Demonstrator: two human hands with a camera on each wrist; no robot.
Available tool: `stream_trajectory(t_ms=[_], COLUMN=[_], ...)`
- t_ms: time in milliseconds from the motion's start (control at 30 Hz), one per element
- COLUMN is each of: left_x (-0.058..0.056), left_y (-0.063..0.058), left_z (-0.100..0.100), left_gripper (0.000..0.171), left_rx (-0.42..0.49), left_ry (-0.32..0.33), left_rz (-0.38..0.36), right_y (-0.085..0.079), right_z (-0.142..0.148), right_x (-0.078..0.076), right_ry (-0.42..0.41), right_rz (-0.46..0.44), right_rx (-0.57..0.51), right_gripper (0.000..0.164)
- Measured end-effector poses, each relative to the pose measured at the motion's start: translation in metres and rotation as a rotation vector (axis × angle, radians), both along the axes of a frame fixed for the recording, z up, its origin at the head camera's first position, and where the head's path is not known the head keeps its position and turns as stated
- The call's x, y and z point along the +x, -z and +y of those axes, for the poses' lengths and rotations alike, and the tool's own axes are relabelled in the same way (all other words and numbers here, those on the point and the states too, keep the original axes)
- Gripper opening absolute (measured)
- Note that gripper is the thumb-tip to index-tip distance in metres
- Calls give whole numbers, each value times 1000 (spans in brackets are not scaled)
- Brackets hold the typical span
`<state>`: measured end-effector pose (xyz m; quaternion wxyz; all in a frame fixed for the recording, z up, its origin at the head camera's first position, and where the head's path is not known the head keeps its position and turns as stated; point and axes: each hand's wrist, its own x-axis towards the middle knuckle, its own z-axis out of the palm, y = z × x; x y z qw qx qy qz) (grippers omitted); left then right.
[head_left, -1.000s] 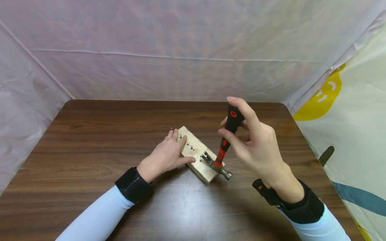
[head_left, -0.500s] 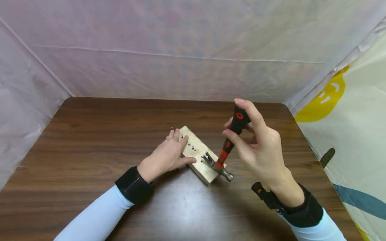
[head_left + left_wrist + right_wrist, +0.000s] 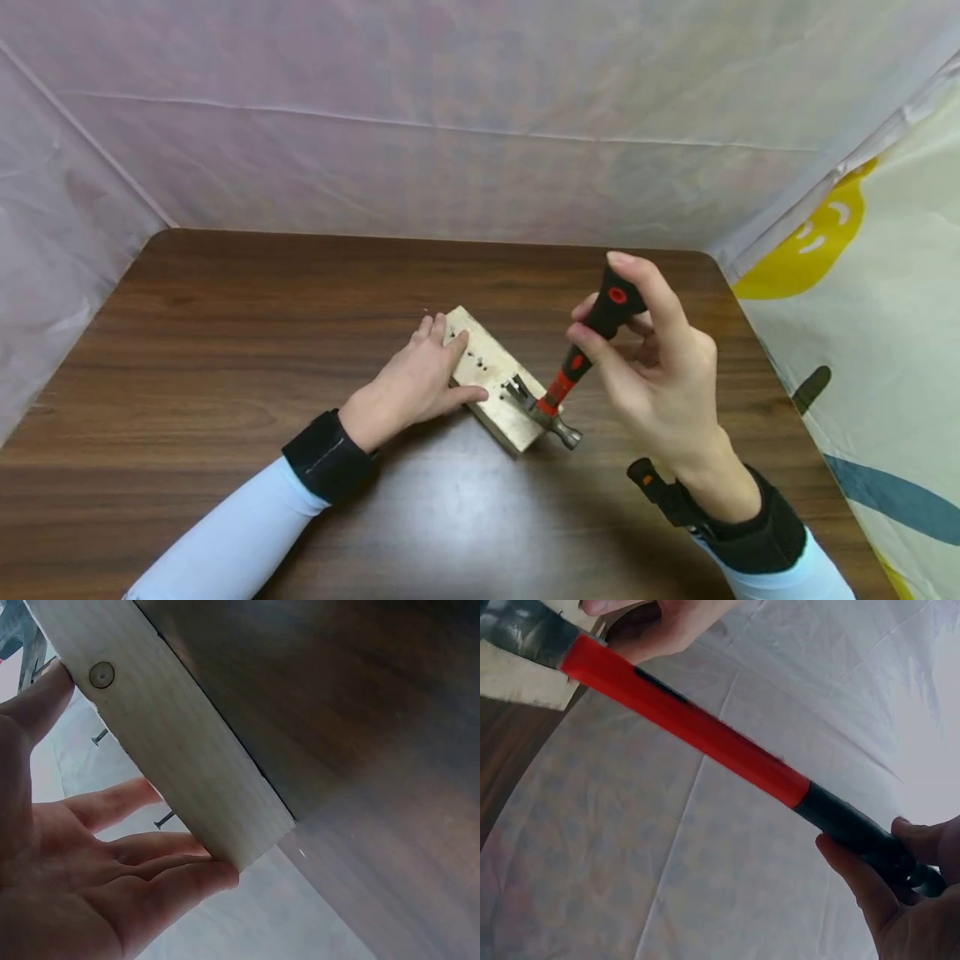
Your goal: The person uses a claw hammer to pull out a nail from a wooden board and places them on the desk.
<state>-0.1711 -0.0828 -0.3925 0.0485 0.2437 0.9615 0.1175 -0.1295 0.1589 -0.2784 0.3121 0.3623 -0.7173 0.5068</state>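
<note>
A pale wooden block [image 3: 480, 333] lies slanted on the table, with several nails or holes showing in its top. My left hand [image 3: 408, 379] rests on the block's far left part, its fingers straight and the thumb on the near edge. In the left wrist view two nails [image 3: 164, 820] stick up beyond the block's side. My right hand [image 3: 667, 392] grips the end of a claw hammer's [image 3: 573, 363] black and red handle between thumb and fingers. The hammer head lies at the block's near right end, its claw over the wood; whether a nail sits in the claw I cannot tell.
The brown wood-grain table [image 3: 225, 333] stretches around the block. Behind it hangs a pale cloth [image 3: 450, 125], with a patterned sheet [image 3: 900, 358] at the right. A small nail-like speck [image 3: 425, 311] is just beyond the left fingertips.
The hammer's handle has tipped to the right and slightly down with my right hand, while its head stays on the block. My left hand keeps its place.
</note>
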Motion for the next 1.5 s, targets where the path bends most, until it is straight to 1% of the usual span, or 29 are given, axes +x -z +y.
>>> stream_trajectory(t_ms=[167, 300, 433, 600, 733, 833, 900, 1033, 1233, 1300, 1367, 1433, 1500], left_x=[0, 1, 1, 2, 4, 5, 5, 4, 3, 3, 4, 4, 4], left_y=[0, 0, 1, 1, 3, 3, 3, 4, 7, 7, 6, 4, 2], left_z=[0, 0, -1, -1, 0, 0, -1, -1, 0, 1, 2, 3, 5], left_gripper=[92, 93, 93, 93, 92, 91, 91, 91, 90, 90, 89, 86, 77], left_rx=[4, 9, 0, -1, 3, 13, 21, 33, 38, 53, 84, 144, 223], left_ry=[-7, -4, 1, 2, 8, 3, -3, -9, 9, 11, 8, 18, 56], left_rz=[-5, -8, 11, 11, 12, 3, 4, 7, -12, -1, 36, 103, 194], right_y=[1, 6, 13, 18, 20, 16, 11, 4, 4, 4, 5, 4, 4], right_z=[0, 2, 4, 8, 14, 20, 23, 27, 27, 27, 27, 26, 26], right_x=[1, 5, 7, 9, 13, 15, 14, 12, 9, 8, 6, 5, 3], right_ry=[-2, -17, -45, -83, -144, -198, -211, -221, -237, -231, -222, -216, -220], right_rz=[-9, -13, 6, 42, 54, 45, 44, 29, 10, 8, 8, 3, -5], right_rx=[-21, -72, -146, -242, -336, -426, -462, -466, -484, -494, -501, -507, -514], right_gripper=[58, 60, 61, 57, 54, 56, 56, 58, 58, 58, 58, 59, 59])
